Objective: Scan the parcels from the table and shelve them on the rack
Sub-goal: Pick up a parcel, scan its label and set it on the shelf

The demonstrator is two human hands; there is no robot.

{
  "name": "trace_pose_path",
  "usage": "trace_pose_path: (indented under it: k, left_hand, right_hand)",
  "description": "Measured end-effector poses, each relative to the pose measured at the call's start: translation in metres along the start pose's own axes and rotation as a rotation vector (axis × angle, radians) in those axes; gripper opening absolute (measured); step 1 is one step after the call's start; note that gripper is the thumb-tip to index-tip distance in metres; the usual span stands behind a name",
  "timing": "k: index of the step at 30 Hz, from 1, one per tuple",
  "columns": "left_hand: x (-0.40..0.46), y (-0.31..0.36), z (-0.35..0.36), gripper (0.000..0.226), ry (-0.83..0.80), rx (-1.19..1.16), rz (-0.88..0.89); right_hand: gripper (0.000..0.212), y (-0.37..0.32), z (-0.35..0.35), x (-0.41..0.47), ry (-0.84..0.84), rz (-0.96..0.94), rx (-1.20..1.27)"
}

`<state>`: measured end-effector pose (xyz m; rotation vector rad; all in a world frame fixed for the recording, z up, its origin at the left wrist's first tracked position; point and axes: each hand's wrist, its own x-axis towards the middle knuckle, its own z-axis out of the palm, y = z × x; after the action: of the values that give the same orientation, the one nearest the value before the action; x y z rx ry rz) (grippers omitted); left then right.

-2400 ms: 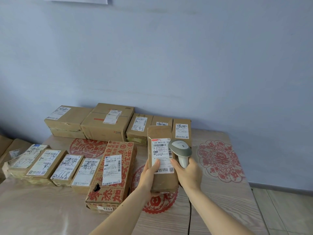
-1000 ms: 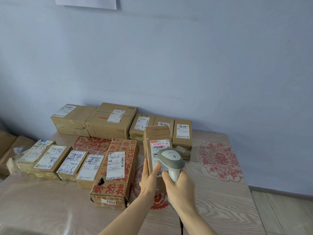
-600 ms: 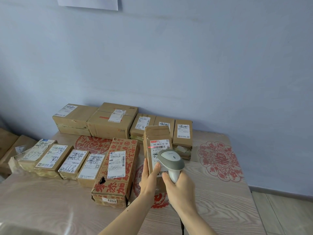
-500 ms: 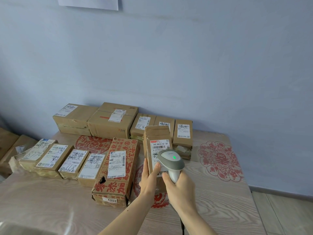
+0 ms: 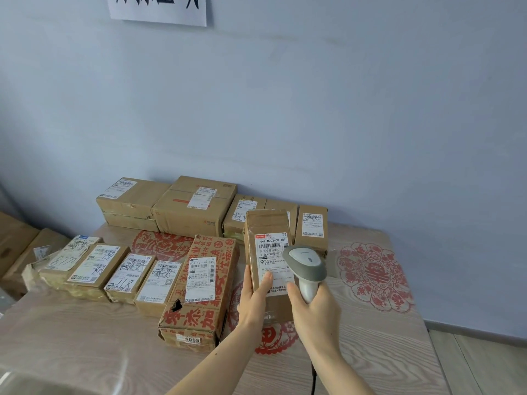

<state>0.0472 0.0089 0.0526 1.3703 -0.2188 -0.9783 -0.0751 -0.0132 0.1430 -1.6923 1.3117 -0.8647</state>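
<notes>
Pale blue wall behind, paper sign with cut-off black characters; wood-grain bench with red paper-cut motifs, loaded with a dozen or so parcels; none shelved as far as shown, rack out of view. Printed red carton, sticker "4068", label "505 101-19 535". Parcel propped upright on bench, label "642 M003-00 181", left hand gripping its side. Scanner aimed at label, right hand wrapped round handle; scan likely under way.
</notes>
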Motion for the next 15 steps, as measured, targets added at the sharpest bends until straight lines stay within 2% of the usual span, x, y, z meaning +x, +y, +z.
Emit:
trace_pose_path:
  k: [6, 15]
  left_hand:
    - [-0.011, 0.028, -0.003, 0.099, -0.038, -0.085, 0.046]
    - [-0.027, 0.086, -0.040, 0.074, -0.065, -0.212, 0.149]
  right_hand:
    - [0.022, -0.003, 0.002, 0.013, 0.076, -0.035, 0.025]
    - [0.034, -0.042, 0.031, 0.009, 0.054, -0.136, 0.143]
